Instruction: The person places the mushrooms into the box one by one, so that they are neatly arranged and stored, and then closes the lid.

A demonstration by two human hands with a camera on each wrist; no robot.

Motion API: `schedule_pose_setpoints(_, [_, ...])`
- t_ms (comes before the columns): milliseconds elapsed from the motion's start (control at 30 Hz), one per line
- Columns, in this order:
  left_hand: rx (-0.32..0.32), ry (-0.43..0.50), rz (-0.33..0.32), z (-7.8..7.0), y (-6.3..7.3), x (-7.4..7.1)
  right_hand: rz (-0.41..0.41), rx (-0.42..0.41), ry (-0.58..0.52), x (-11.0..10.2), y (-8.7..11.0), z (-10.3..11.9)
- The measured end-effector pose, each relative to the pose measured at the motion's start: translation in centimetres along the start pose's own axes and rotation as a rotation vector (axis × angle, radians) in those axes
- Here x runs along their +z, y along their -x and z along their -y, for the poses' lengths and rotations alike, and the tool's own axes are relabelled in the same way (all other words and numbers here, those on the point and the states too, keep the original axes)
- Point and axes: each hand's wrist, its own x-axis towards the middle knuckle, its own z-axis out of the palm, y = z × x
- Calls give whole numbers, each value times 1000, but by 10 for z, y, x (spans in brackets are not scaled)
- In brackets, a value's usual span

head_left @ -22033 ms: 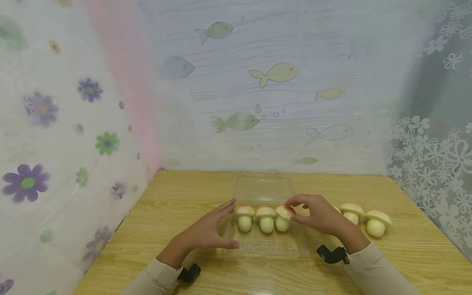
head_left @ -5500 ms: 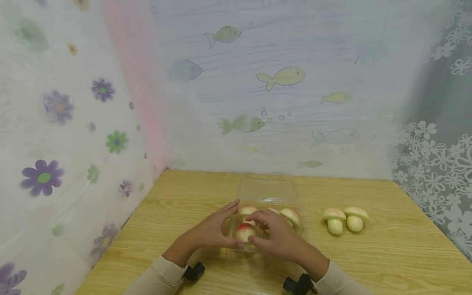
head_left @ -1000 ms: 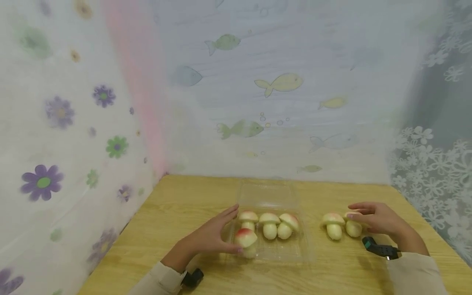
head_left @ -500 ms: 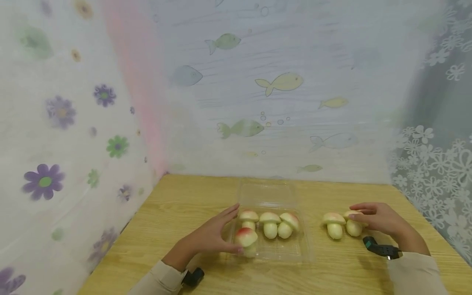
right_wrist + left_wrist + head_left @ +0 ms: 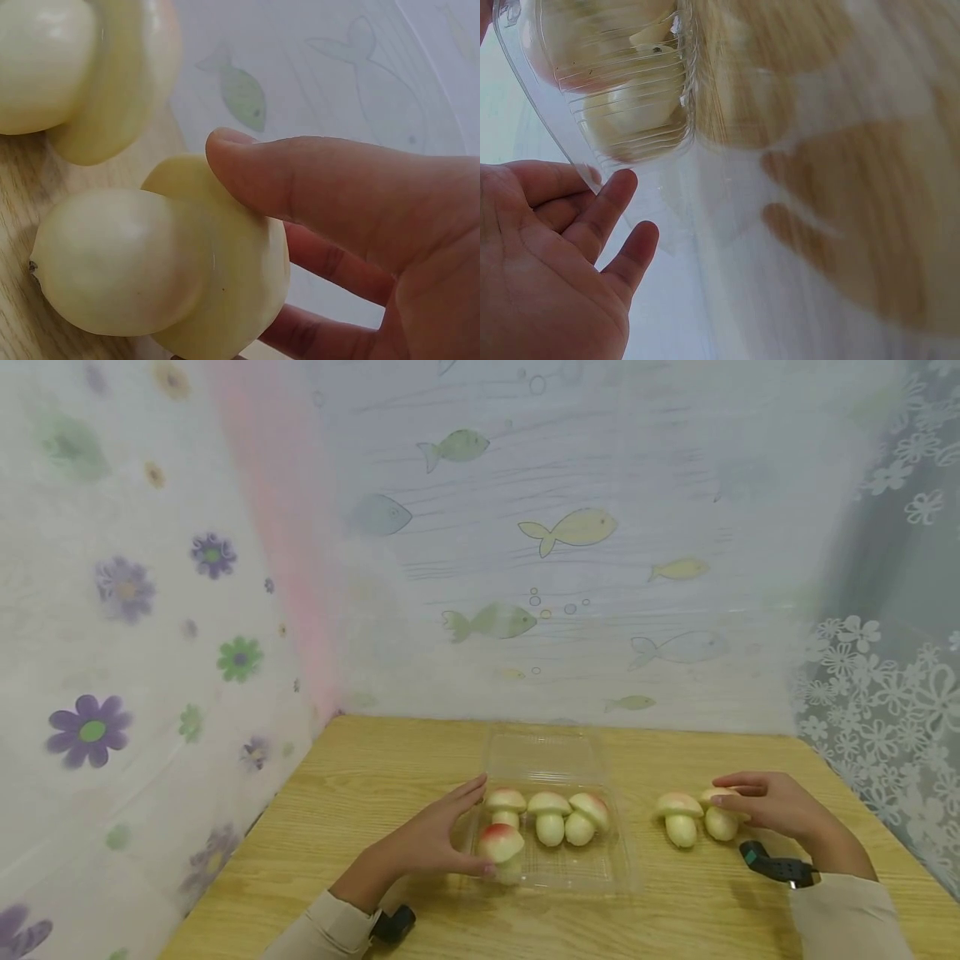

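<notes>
A clear plastic clamshell box (image 5: pixel 573 868) lies with its lid laid back, holding several cream toy mushrooms (image 5: pixel 550 831). One mushroom with a red-topped cap (image 5: pixel 501 843) sits at its front left, before the back row. My left hand (image 5: pixel 420 839) spans the box's left side, fingers extended; in the left wrist view its fingertips (image 5: pixel 622 180) touch the clear edge. To the right of the box, my right hand (image 5: pixel 780 810) pinches the cap of a mushroom (image 5: pixel 127 262) between thumb and fingers. Another mushroom (image 5: pixel 680 821) stands just left of it.
The wood-grain table (image 5: pixel 390 743) ends at a fish-printed sheet (image 5: pixel 570 635) behind. A flower-printed sheet (image 5: pixel 150 693) borders the left side and another (image 5: pixel 900 693) the right. Black wrist cameras (image 5: pixel 776 864) hang beneath both wrists.
Since the oldest frame, the red-topped mushroom has come into the box's front left. My right hand has moved from the box to the rightmost mushroom. Over the last second, hardly anything has moved.
</notes>
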Motion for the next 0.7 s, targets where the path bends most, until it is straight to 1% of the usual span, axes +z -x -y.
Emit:
schedule_pose_setpoints(433, [-3, -3, 1, 0, 0, 0, -21, -9, 3, -3, 5, 9])
schedule_pose_setpoints(700, [10, -5, -2, 0, -1, 0, -52, -62, 34, -4, 9, 18])
